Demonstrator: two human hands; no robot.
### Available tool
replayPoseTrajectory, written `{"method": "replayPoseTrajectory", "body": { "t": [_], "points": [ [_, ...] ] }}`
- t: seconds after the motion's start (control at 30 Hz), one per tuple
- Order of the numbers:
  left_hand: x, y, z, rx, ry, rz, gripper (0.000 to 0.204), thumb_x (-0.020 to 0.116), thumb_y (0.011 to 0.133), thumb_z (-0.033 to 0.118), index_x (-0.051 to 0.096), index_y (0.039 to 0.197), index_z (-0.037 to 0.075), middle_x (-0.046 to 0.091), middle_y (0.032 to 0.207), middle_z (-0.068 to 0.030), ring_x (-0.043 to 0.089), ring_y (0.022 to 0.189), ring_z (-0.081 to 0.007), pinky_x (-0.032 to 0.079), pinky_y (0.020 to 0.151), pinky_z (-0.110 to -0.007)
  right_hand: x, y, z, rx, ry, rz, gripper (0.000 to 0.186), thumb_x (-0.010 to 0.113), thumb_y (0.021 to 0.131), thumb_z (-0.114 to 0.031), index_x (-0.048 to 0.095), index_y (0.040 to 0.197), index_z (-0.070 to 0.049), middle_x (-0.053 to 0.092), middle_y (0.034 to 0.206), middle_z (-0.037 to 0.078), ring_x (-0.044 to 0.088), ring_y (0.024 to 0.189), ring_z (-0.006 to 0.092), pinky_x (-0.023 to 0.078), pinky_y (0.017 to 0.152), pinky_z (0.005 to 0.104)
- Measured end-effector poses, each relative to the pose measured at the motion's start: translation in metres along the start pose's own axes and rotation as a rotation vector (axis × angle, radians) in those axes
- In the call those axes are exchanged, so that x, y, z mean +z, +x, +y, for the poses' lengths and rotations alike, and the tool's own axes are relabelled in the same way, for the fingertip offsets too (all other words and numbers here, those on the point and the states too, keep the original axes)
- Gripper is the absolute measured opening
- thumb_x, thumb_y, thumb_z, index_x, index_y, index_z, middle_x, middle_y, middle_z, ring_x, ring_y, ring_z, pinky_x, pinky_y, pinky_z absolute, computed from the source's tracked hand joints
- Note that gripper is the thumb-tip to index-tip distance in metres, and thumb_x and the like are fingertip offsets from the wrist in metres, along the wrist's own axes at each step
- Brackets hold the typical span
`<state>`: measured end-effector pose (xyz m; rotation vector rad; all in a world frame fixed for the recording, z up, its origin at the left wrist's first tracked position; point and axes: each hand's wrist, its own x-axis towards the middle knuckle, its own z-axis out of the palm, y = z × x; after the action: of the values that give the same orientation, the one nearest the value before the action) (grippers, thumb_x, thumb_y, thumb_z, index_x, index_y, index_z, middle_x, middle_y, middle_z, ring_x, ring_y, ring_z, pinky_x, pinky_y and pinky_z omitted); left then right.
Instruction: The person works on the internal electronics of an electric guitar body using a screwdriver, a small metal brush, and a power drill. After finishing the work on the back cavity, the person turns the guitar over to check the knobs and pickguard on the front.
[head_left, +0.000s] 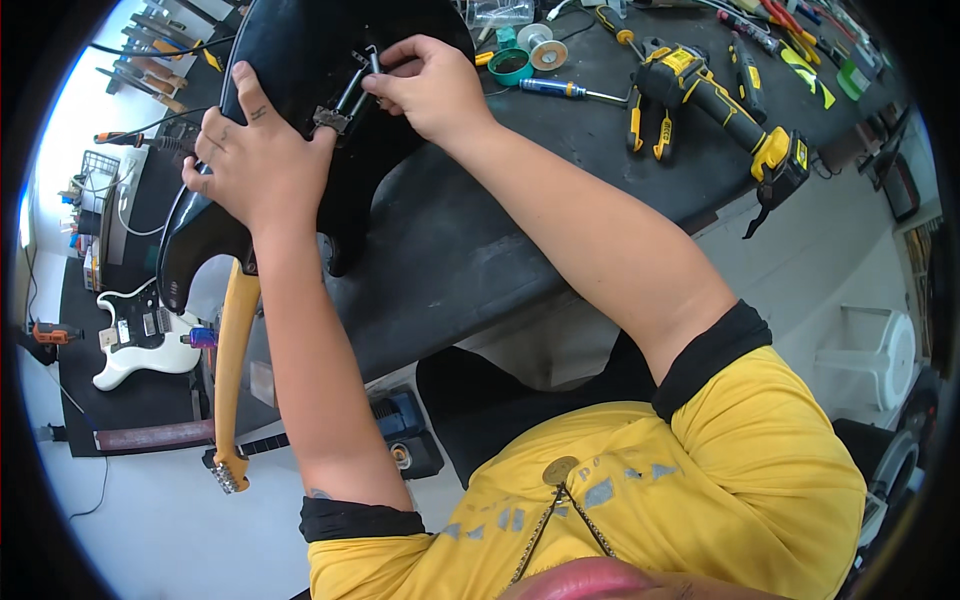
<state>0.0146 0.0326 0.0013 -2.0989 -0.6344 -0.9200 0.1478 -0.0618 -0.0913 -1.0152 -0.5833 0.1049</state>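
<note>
Black guitar body (290, 60): lay back up on the dark workbench (440, 285), metal fittings exposed.
Right hand (432, 90) pinched a slim metal part (375, 62) over the body; left hand (262, 165) lay spread across it, thumb at the metal block (331, 120). Step, as judged: seating or freeing that part; next move called for firm bracing, fine fingertip control.

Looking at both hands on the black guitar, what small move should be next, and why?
Probably the right hand should gently ease the small metal part into place, while the left hand steadies the guitar: the right fingertips are at that part, and the left thumb is by the metal block.
</note>
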Motion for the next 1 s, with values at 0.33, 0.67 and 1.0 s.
{"method": "replayPoseTrajectory", "body": {
  "t": [0.33,0.67,1.0],
  "points": [
    [-0.004,-0.001,0.008,-0.002,0.028,0.017,0.103,0.082,0.072,0.052,0.029,0.156,0.025,0.052,0.137,-0.0310,0.051,0.132,-0.0443,0.032,0.107,-0.065,0.013,0.000,0.004,-0.134,-0.112,0.050,0.033,0.086,0.081,-0.008,0.069,0.107,0.003,0.073,0.077,0.010,0.069,0.067,0.0123,0.055,0.059,0.0267],
    [-0.004,0.000,0.008,-0.013,0.018,0.015,0.102,0.083,0.072,0.050,0.029,0.155,0.025,0.053,0.136,-0.0311,0.051,0.133,-0.0444,0.031,0.107,-0.065,0.024,-0.012,0.002,-0.113,-0.092,0.132,0.031,0.085,0.081,-0.007,0.076,0.109,0.002,0.077,0.083,0.012,0.072,0.071,0.0134,0.056,0.065,0.0273],
    [-0.005,-0.001,0.011,-0.019,0.024,0.020,0.100,0.082,0.073,0.050,0.030,0.153,0.024,0.053,0.136,-0.0320,0.052,0.132,-0.0436,0.031,0.107,-0.066,0.029,-0.014,0.002,-0.345,-0.325,0.198,0.029,0.083,0.080,-0.008,0.076,0.106,0.004,0.076,0.084,0.016,0.075,0.072,0.0220,0.058,0.069,0.0307]
  ]
}}
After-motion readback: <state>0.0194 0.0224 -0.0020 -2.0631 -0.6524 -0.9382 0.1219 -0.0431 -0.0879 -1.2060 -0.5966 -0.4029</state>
